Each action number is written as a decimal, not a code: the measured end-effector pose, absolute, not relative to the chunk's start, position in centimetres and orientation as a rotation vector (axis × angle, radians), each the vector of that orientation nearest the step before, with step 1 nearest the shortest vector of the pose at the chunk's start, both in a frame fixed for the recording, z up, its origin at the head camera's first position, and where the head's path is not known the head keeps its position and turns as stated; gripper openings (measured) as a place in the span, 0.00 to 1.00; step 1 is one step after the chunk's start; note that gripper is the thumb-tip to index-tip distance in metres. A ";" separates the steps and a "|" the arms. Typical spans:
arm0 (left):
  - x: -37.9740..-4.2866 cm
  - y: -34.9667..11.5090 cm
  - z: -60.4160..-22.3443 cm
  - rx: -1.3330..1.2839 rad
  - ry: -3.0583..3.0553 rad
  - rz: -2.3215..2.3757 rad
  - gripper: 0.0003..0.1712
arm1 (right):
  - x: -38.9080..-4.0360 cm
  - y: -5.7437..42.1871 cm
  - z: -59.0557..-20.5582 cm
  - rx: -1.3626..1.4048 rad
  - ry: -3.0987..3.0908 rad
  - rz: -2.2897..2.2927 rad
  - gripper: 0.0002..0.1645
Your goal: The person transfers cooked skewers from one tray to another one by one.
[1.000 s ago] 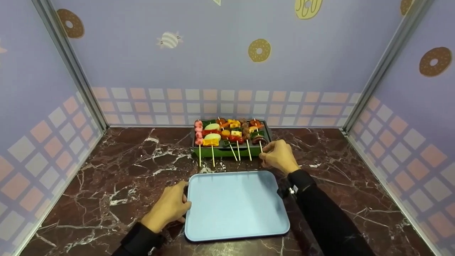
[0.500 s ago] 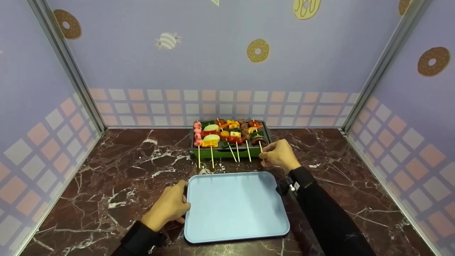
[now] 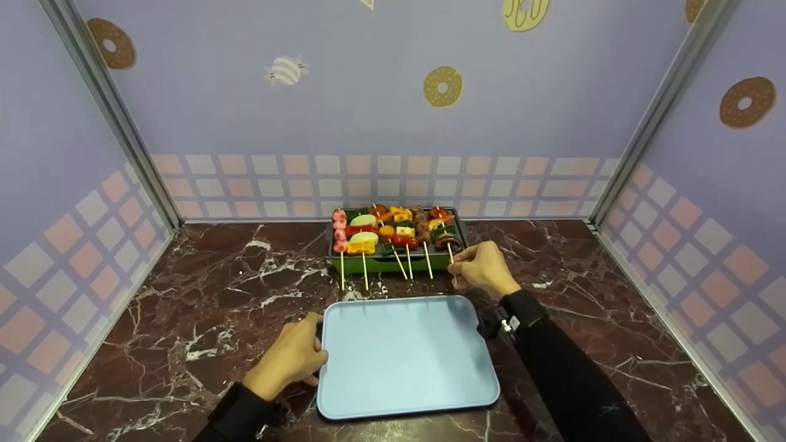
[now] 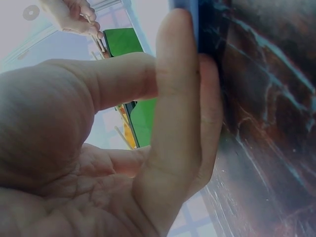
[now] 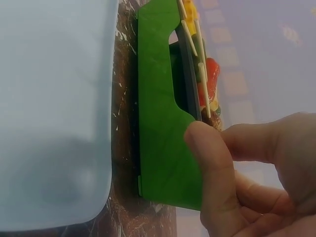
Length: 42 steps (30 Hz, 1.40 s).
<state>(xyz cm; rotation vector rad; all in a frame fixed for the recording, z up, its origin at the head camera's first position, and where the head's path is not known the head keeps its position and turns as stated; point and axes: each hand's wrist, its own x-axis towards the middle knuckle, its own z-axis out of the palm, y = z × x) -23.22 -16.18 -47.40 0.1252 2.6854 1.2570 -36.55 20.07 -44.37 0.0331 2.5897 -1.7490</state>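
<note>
My right hand [image 3: 485, 268] pinches the wooden stick of the rightmost skewer [image 3: 446, 239], which lies on a green grill [image 3: 381, 264] with a dark top. In the right wrist view, thumb and forefinger meet beside the grill's front corner; the pinched stick is mostly hidden there. My left hand [image 3: 288, 356] holds the left edge of a light blue tray [image 3: 405, 356], its thumb at the rim. The left wrist view shows the fingers [image 4: 175, 98] against that edge, just above the counter. Several other skewers, including a pink one [image 3: 340, 231] at the far left, lie side by side on the grill.
The tray lies on a dark red marbled counter [image 3: 245, 270], in front of the grill with a narrow gap between. Lilac walls [image 3: 368, 110] with doughnut pictures and checked borders enclose the counter at the back and both sides.
</note>
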 end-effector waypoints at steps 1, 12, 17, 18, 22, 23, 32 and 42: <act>-23.2 -16.2 -47.4 0.130 2.687 1.261 0.43 | -36.6 20.1 -44.4 0.034 2.586 -1.756 0.08; -23.3 -16.2 -47.4 0.119 2.693 1.241 0.43 | -36.2 20.3 -44.7 0.022 2.564 -1.811 0.06; -23.3 -16.3 -47.3 0.101 2.685 1.230 0.44 | -35.9 20.3 -44.4 -0.001 2.542 -1.841 0.06; -23.3 -16.4 -47.3 0.096 2.684 1.226 0.44 | -35.8 20.3 -44.4 -0.005 2.535 -1.850 0.06; -23.3 -16.3 -47.4 0.087 2.691 1.218 0.44 | -35.5 20.6 -44.4 -0.011 2.500 -1.880 0.06; -23.3 -16.3 -47.4 0.085 2.691 1.221 0.44 | -35.3 20.7 -44.4 -0.015 2.493 -1.882 0.06; -23.3 -16.0 -47.3 0.078 2.693 1.233 0.45 | -34.2 21.9 -44.4 -0.037 2.485 -1.901 0.09; -23.2 -16.0 -47.4 0.069 2.690 1.236 0.45 | -32.3 22.3 -44.5 -0.015 2.467 -1.934 0.09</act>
